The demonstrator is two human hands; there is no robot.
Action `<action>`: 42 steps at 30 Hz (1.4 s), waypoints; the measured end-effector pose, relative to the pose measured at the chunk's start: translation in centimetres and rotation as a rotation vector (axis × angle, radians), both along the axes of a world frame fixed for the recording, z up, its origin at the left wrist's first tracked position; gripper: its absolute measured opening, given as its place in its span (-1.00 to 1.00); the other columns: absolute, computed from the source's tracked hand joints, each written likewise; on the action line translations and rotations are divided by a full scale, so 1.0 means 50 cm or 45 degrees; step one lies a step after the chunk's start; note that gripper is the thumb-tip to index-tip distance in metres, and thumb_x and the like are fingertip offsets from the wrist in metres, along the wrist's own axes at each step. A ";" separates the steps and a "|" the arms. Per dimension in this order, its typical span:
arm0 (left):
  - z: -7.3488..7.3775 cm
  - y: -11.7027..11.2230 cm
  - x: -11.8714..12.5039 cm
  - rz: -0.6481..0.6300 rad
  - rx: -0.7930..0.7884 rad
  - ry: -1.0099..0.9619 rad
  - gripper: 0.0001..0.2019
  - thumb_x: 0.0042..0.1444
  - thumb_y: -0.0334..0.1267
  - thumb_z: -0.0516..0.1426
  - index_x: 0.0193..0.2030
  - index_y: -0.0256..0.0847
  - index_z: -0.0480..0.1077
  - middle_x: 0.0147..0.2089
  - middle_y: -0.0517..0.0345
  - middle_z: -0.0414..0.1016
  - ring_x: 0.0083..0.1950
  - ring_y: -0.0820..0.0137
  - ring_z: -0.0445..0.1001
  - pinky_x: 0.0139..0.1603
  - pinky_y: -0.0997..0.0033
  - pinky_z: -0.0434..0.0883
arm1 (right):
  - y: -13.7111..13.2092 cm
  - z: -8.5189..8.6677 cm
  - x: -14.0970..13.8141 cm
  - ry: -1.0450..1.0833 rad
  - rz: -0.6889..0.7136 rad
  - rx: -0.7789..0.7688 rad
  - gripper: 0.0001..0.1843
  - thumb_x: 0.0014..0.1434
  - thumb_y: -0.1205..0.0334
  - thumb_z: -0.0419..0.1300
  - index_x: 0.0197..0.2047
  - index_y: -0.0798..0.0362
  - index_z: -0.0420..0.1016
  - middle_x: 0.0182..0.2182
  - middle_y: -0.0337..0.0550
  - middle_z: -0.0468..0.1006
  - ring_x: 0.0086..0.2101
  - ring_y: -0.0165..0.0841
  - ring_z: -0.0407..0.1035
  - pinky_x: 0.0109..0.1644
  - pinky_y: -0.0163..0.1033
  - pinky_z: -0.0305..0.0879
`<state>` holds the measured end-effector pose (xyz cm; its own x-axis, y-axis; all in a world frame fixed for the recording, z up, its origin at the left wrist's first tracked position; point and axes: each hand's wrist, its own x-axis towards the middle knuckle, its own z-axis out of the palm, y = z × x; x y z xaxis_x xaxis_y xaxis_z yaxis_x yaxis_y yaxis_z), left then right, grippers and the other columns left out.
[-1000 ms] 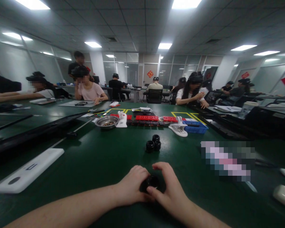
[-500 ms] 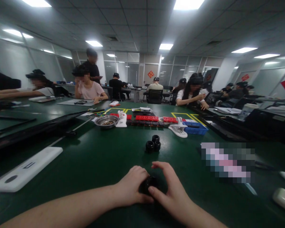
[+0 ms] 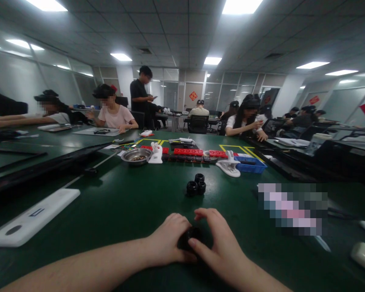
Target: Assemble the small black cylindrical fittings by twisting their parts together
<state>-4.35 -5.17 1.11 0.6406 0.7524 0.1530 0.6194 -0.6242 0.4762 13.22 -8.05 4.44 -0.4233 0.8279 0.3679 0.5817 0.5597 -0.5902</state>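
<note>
Both my hands rest on the green table (image 3: 124, 202) near its front edge. My left hand (image 3: 168, 239) and my right hand (image 3: 217, 243) are closed from either side around one small black round part (image 3: 192, 234), which shows only between the fingers. A little farther out, three more black round parts (image 3: 196, 185) sit in a tight cluster on the table, untouched.
A white flat device (image 3: 30, 219) lies at the left. A metal bowl (image 3: 136, 155), white clamps (image 3: 228, 164), red strips (image 3: 188, 151) and a blue tray (image 3: 250, 163) stand mid-table. White objects (image 3: 363, 254) lie at the right edge. Several people sit at the far tables; one stands.
My hands keep hold of the black part and barely shift. The standing person in the background has walked to the right.
</note>
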 end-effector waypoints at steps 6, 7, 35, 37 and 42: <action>0.003 -0.003 0.001 -0.049 -0.010 -0.041 -0.50 -0.19 -0.09 0.26 -0.07 -0.13 0.30 -0.14 0.15 0.38 -0.14 0.25 0.31 -0.07 0.25 0.24 | -0.007 0.009 -0.001 -0.074 0.217 -0.006 -0.48 -0.07 0.48 0.06 0.02 0.08 0.25 -0.08 -0.02 0.42 -0.04 -0.19 0.27 0.12 0.07 0.12; 0.004 -0.004 0.000 -0.065 -0.011 -0.057 -0.48 -0.18 -0.10 0.26 -0.02 -0.10 0.27 -0.11 0.15 0.38 -0.12 0.25 0.31 -0.06 0.25 0.23 | -0.009 0.008 0.002 -0.063 0.274 -0.003 -0.42 -0.10 0.51 0.03 0.06 0.06 0.22 -0.04 -0.03 0.39 0.00 -0.21 0.24 0.18 0.08 0.03; -0.008 0.005 -0.003 -0.014 0.030 -0.016 -0.59 -0.21 0.01 0.25 -0.30 -0.21 0.29 -0.27 0.15 0.34 -0.22 0.29 0.30 -0.13 0.31 0.25 | 0.006 -0.034 0.007 -0.136 0.032 0.353 -0.45 -0.04 0.26 0.16 0.03 0.14 0.12 -0.13 0.12 0.41 -0.10 -0.05 0.32 -0.06 0.11 0.29; -0.012 0.006 -0.003 -0.017 0.034 -0.032 -0.59 -0.21 -0.01 0.25 -0.30 -0.21 0.28 -0.26 0.15 0.34 -0.22 0.29 0.30 -0.12 0.31 0.24 | 0.007 -0.036 0.006 -0.145 0.015 0.340 -0.45 -0.06 0.25 0.19 0.02 0.14 0.15 -0.20 0.08 0.45 -0.16 -0.06 0.35 -0.10 0.11 0.32; -0.008 0.005 -0.001 -0.020 -0.006 -0.019 -0.58 -0.22 -0.12 0.26 -0.21 -0.18 0.28 -0.23 0.16 0.34 -0.18 0.28 0.29 -0.09 0.30 0.24 | 0.007 -0.034 0.002 -0.143 0.134 0.325 -0.50 -0.06 0.39 0.07 0.01 0.10 0.17 -0.16 0.04 0.47 -0.12 -0.14 0.36 0.07 0.14 0.18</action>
